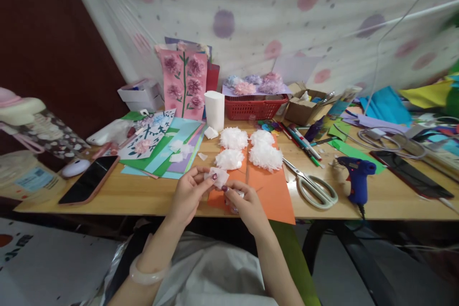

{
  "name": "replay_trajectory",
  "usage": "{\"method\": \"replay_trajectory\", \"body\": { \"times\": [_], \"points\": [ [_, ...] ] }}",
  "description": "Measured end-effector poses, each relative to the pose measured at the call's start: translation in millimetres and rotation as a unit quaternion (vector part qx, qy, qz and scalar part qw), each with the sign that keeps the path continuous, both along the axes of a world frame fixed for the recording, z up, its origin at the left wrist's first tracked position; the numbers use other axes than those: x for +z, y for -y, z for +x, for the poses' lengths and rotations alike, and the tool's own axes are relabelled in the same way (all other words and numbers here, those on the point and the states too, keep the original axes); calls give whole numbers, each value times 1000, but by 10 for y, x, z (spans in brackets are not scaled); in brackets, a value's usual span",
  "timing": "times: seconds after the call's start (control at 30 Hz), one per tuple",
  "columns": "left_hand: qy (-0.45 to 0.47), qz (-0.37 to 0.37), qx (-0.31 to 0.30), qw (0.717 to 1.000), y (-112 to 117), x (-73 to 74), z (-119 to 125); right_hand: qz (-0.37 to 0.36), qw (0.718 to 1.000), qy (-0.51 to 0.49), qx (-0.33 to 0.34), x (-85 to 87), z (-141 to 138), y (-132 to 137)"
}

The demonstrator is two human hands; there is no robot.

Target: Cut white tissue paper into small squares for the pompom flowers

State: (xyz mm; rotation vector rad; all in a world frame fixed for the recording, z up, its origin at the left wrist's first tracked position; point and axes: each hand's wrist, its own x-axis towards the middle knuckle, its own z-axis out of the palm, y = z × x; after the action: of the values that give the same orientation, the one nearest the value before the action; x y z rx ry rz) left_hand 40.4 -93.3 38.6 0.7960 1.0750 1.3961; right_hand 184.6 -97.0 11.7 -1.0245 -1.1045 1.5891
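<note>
My left hand (190, 191) and my right hand (247, 205) meet over the front edge of the wooden table (143, 196). Both pinch a small folded piece of white tissue paper (219, 177) between the fingertips. Just beyond lies an orange paper sheet (270, 189) with several fluffy white tissue flowers (251, 150) on it. My right hand also seems to press something small and pale under its fingers; I cannot make it out.
Scissors (315, 189) and a blue glue gun (356, 177) lie right of the orange sheet. A black phone (89, 184) rests at the left, coloured paper sheets (168, 148) behind. A white paper roll (214, 110), red basket (256, 107), pens (301, 141) and cardboard box (304, 105) stand further back.
</note>
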Motion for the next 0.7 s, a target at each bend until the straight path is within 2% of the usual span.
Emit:
{"method": "replay_trajectory", "body": {
  "times": [0.13, 0.27, 0.37, 0.5, 0.6, 0.7],
  "points": [
    [-64, 15, -5, 998, -122, 16, -100, -9, 1000, -27, -4, -4, -10, 4],
    [-167, 46, 28, 985, -454, 61, -430, -28, 996, -88, -8, -17, -11, 0],
    [-276, 61, 63, 957, -804, 104, -788, -52, 988, -145, -12, -22, 0, -25],
    [-425, 80, 77, 898, -1116, 163, -1151, -88, 969, -230, -33, -29, 33, -84],
    [-496, 137, 109, 850, -1080, 203, -1134, -112, 947, -298, -48, -43, 70, -124],
    [-520, 217, 121, 817, -788, 210, -816, -127, 922, -362, -49, -67, 105, -155]
  ]
}}
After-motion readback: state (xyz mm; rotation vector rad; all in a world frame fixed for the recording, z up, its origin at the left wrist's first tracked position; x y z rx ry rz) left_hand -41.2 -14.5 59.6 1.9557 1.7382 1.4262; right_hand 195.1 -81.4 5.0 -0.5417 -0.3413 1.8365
